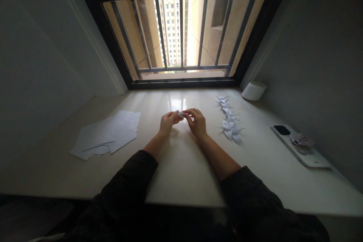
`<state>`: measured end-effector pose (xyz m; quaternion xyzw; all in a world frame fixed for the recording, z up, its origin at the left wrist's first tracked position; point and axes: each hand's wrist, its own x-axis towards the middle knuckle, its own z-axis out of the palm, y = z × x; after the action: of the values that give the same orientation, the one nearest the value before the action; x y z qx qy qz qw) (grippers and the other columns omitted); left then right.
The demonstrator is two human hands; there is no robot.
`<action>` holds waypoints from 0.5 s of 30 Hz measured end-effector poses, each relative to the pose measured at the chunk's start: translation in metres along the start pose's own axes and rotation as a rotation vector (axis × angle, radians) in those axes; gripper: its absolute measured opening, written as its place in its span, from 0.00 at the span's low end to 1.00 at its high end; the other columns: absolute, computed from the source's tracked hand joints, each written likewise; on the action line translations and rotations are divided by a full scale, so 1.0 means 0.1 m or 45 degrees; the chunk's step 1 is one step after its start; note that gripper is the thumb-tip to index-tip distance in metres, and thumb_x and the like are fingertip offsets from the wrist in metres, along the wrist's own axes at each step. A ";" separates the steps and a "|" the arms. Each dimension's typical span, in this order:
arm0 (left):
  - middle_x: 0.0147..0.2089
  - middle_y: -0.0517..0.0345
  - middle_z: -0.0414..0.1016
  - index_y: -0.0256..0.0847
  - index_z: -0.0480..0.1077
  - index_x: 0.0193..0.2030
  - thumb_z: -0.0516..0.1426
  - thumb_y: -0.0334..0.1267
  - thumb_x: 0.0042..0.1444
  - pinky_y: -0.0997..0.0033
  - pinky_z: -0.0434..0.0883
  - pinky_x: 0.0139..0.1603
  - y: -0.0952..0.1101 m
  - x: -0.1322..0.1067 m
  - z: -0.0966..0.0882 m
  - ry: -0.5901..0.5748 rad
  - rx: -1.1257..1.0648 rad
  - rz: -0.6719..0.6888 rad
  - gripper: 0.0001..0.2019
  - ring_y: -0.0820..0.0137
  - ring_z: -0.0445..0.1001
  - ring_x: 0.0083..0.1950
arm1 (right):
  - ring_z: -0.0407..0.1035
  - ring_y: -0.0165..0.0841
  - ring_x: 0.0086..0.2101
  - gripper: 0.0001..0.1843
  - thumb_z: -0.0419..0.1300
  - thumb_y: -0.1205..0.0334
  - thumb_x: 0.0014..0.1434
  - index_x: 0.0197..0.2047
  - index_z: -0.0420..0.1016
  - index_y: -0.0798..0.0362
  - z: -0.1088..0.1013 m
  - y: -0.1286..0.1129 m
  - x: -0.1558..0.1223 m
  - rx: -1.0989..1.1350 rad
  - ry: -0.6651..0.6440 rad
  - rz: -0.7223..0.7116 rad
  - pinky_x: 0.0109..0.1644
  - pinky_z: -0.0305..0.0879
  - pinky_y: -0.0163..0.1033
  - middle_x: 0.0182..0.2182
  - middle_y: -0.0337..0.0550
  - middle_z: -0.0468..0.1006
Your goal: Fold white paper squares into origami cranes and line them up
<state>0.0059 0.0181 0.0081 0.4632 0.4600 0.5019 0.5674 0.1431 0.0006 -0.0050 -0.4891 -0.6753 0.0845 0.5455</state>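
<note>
A small folded piece of white paper (180, 114) is pinched between my two hands, above the middle of the pale sill. My left hand (169, 121) grips it from the left with thumb and fingers. From the right, my right hand (196, 121) closes on its other side, the fingers curled over and partly hiding it. To the right stands a row of several folded paper cranes (230, 124), with thin pointed ends sticking out. On the left lies a loose, fanned stack of white paper sheets (109, 132).
A phone (297, 149) with a round decorated grip on its back lies at the right, by the wall. A white cylinder-like object (254, 91) sits in the far right corner. Behind the sill (184, 181) is a dark-framed window (181, 83) with bars outside.
</note>
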 end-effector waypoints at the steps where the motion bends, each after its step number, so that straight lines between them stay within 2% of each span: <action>1: 0.31 0.49 0.79 0.36 0.72 0.32 0.60 0.51 0.47 0.65 0.70 0.41 0.00 0.00 -0.01 0.019 0.019 0.023 0.17 0.63 0.78 0.36 | 0.67 0.36 0.39 0.09 0.55 0.57 0.60 0.41 0.75 0.48 0.00 0.01 0.00 -0.015 -0.016 -0.023 0.42 0.65 0.41 0.36 0.43 0.76; 5: 0.29 0.49 0.79 0.35 0.72 0.32 0.60 0.52 0.46 0.65 0.70 0.39 0.02 0.00 -0.02 0.068 0.128 0.151 0.18 0.63 0.78 0.34 | 0.67 0.37 0.39 0.08 0.56 0.57 0.59 0.40 0.75 0.48 -0.02 0.03 0.00 -0.077 -0.042 -0.090 0.44 0.64 0.43 0.36 0.43 0.76; 10: 0.30 0.49 0.79 0.35 0.73 0.32 0.60 0.52 0.47 0.64 0.71 0.40 0.01 -0.02 0.00 -0.002 0.113 0.148 0.19 0.63 0.78 0.33 | 0.66 0.37 0.37 0.09 0.53 0.62 0.60 0.36 0.75 0.49 -0.04 0.01 0.00 -0.082 -0.008 -0.068 0.43 0.64 0.43 0.34 0.44 0.74; 13: 0.30 0.49 0.79 0.35 0.73 0.34 0.61 0.51 0.46 0.63 0.71 0.42 0.00 -0.01 0.02 -0.055 0.077 0.168 0.19 0.64 0.78 0.34 | 0.66 0.37 0.37 0.09 0.53 0.62 0.59 0.33 0.74 0.50 -0.03 0.01 0.00 0.006 0.027 0.017 0.41 0.65 0.42 0.32 0.44 0.74; 15: 0.31 0.49 0.79 0.35 0.73 0.37 0.63 0.49 0.44 0.62 0.71 0.42 -0.01 -0.02 0.03 -0.061 0.062 0.191 0.20 0.64 0.78 0.34 | 0.67 0.36 0.36 0.09 0.54 0.60 0.58 0.32 0.74 0.51 0.00 0.02 0.02 0.139 0.078 0.138 0.38 0.66 0.41 0.32 0.44 0.74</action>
<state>0.0089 0.0162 0.0076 0.5220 0.4225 0.5205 0.5274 0.1447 0.0030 -0.0056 -0.4968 -0.6253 0.1358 0.5863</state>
